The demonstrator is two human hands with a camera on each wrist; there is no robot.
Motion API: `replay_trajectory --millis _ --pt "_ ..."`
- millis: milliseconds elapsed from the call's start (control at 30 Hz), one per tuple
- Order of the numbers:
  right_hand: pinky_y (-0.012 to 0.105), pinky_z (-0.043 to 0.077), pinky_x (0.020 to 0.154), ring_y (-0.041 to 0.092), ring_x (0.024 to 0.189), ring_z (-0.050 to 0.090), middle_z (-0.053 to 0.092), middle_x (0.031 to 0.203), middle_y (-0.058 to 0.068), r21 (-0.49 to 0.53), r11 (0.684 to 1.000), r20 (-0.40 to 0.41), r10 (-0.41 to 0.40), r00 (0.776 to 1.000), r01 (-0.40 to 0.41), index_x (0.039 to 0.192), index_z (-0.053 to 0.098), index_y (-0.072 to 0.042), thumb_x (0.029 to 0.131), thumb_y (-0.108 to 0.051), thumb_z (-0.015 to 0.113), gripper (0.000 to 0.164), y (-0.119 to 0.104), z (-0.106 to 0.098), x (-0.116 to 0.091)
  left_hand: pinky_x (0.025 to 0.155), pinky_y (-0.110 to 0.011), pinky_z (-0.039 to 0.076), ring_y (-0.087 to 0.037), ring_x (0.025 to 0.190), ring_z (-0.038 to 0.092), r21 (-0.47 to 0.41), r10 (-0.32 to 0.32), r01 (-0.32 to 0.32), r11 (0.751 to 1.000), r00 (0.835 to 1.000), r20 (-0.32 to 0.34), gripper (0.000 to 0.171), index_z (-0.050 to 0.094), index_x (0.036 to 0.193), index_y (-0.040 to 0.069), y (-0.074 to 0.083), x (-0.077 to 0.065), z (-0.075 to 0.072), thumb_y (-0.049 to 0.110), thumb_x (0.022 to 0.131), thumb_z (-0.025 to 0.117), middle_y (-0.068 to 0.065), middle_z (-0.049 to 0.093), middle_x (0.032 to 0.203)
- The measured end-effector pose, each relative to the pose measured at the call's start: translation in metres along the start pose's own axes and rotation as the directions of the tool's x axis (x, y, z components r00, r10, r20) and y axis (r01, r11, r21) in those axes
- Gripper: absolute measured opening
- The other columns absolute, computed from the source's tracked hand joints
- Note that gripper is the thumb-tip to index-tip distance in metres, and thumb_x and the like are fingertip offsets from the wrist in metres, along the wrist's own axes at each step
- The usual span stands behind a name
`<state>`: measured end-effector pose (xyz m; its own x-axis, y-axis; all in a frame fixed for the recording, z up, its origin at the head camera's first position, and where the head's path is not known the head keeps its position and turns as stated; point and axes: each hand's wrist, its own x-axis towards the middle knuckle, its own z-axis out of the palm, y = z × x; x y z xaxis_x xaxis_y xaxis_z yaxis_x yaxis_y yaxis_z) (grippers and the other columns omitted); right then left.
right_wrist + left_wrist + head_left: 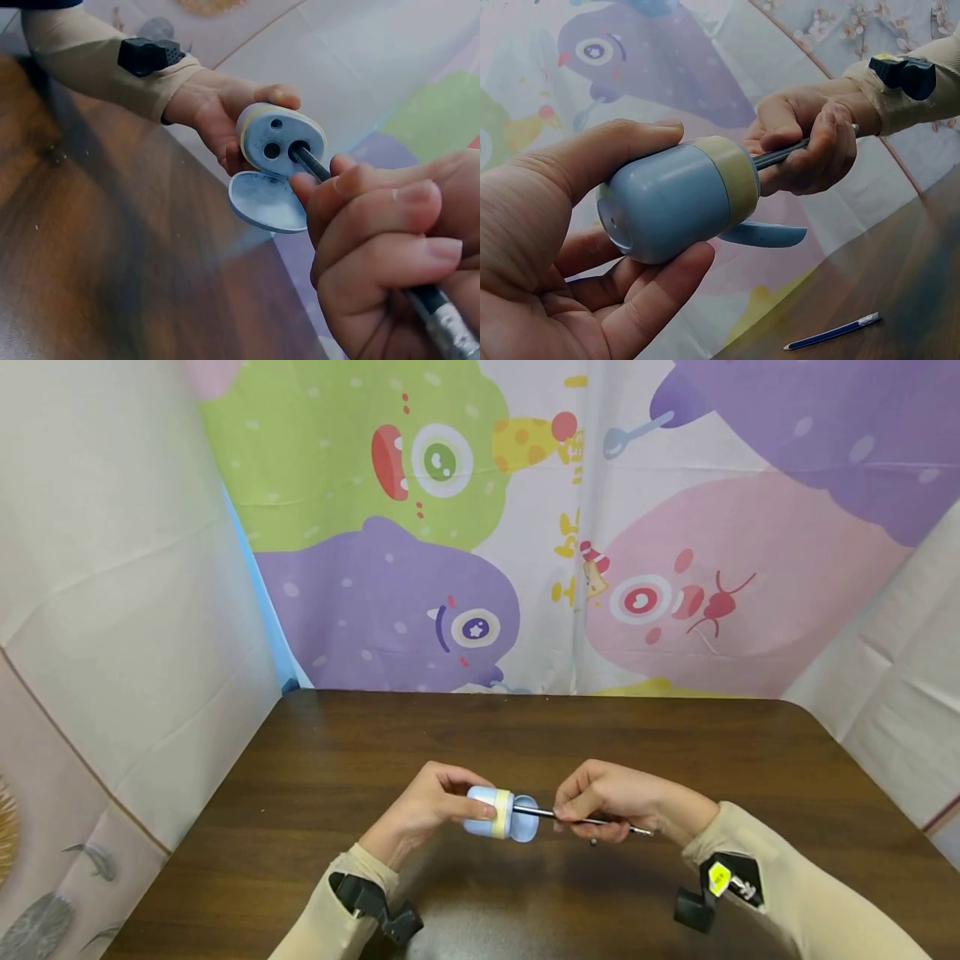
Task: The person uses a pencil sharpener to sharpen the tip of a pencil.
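My left hand [427, 802] grips a light-blue pencil sharpener [480, 814] with a yellow band, thumb on one side and fingers on the other. Its oval lid [268, 201] hangs open on the side facing my right hand. Three round holes show in the sharpener's face in the right wrist view. A dark pencil [310, 163] stands in one of them, its point hidden inside. My right hand [611, 797] pinches that pencil by its shaft, and the silvery back end sticks out past the fingers. Both hands are raised above the table.
On the brown wooden table [525, 735] lies a blue pencil [832, 332], seen in the left wrist view. A cloth with cartoon figures [570, 635] hangs behind the table's far edge. Each forearm carries a black wrist camera [375, 906].
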<state>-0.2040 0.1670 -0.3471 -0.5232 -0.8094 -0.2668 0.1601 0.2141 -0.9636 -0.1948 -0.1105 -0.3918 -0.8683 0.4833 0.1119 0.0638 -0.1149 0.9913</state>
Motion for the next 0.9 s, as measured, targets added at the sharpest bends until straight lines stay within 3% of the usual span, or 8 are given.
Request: replay_trajectory --millis 133,233,333,433,567,667,800,900 --pt "0.014 0.028 0.036 -0.001 0.039 0.037 0.057 0.058 -0.003 0.066 0.998 0.071 -0.013 0.997 0.009 0.086 0.064 0.008 0.094 -0.004 0.054 0.017 0.002 -0.004 0.001 0.056 -0.023 0.053 -0.010 0.066 0.062 -0.001 0.000 0.000 1.000 1.000 0.005 0.053 0.059 0.103 -0.026 0.001 0.000 0.000 0.008 0.074 0.085 0.000 0.069 0.075" --pt "0.014 0.030 0.036 -0.001 0.040 0.040 0.059 0.058 -0.003 0.079 0.997 0.101 -0.023 0.995 0.015 0.089 0.057 0.021 0.096 -0.004 0.052 0.026 0.002 -0.004 0.001 0.056 -0.023 0.053 -0.010 0.067 0.061 -0.001 -0.002 0.002 1.000 1.000 0.007 0.053 0.058 0.104 -0.026 0.001 0.000 0.000 0.008 0.074 0.085 0.000 0.068 0.076" --pt "0.015 0.034 0.038 0.000 0.041 0.044 0.061 0.061 -0.001 0.010 1.000 0.085 -0.016 0.996 0.015 0.097 0.053 0.027 0.098 -0.006 0.052 0.032 -0.002 -0.002 -0.001 0.056 -0.023 0.053 -0.011 0.067 0.061 -0.001 -0.011 0.011 1.000 1.000 0.007 0.053 0.059 0.104 -0.026 0.000 0.000 0.000 0.009 0.075 0.085 0.000 0.068 0.076" --pt "0.018 0.038 0.039 0.005 0.044 0.052 0.064 0.067 0.004 -0.150 0.989 0.018 -0.008 1.000 0.010 0.105 0.060 0.018 0.100 -0.013 0.055 0.032 -0.008 -0.001 -0.005 0.057 -0.024 0.053 -0.011 0.068 0.061 -0.009 -0.016 0.016 1.000 1.000 -0.001 0.051 0.059 0.104 -0.025 -0.002 0.001 0.000 0.008 0.075 0.084 -0.001 0.068 0.077" --pt "0.023 0.042 0.041 0.013 0.048 0.057 0.067 0.074 0.012 -0.374 0.927 -0.093 -0.037 0.995 -0.001 0.113 0.065 0.002 0.099 -0.022 0.062 0.028 -0.013 -0.001 -0.012 0.057 -0.024 0.054 -0.012 0.068 0.062 -0.027 -0.020 0.019 0.999 0.999 -0.030 0.047 0.058 0.105 -0.026 -0.005 0.003 -0.001 0.003 0.075 0.080 -0.002 0.068 0.077" --pt "0.023 0.042 0.041 0.013 0.046 0.054 0.066 0.073 0.012 -0.486 0.874 -0.165 -0.099 0.981 0.006 0.109 0.066 -0.003 0.095 -0.021 0.068 0.023 -0.011 -0.002 -0.018 0.057 -0.025 0.054 -0.012 0.068 0.062 -0.038 -0.022 0.020 0.999 0.999 -0.048 0.047 0.057 0.105 -0.027 -0.006 0.003 -0.003 0.001 0.075 0.079 -0.003 0.067 0.077" --pt "0.021 0.039 0.040 0.008 0.044 0.047 0.064 0.067 0.001 -0.576 0.816 -0.262 -0.231 0.937 0.040 0.094 0.068 -0.006 0.088 -0.015 0.076 0.013 -0.005 -0.004 -0.022 0.056 -0.025 0.055 -0.013 0.068 0.061 -0.045 -0.027 0.024 0.999 0.998 -0.058 0.047 0.058 0.105 -0.026 -0.005 0.003 -0.004 0.002 0.075 0.080 -0.004 0.066 0.077" --pt "0.020 0.036 0.042 0.003 0.046 0.043 0.060 0.065 -0.008 -0.664 0.743 -0.278 -0.351 0.894 0.086 0.084 0.070 -0.009 0.085 -0.012 0.078 0.008 -0.002 -0.003 -0.022 0.057 -0.026 0.055 -0.013 0.068 0.061 -0.051 -0.041 0.038 0.998 0.997 -0.060 0.044 0.061 0.104 -0.024 -0.005 0.003 -0.004 0.002 0.075 0.080 -0.004 0.066 0.077"
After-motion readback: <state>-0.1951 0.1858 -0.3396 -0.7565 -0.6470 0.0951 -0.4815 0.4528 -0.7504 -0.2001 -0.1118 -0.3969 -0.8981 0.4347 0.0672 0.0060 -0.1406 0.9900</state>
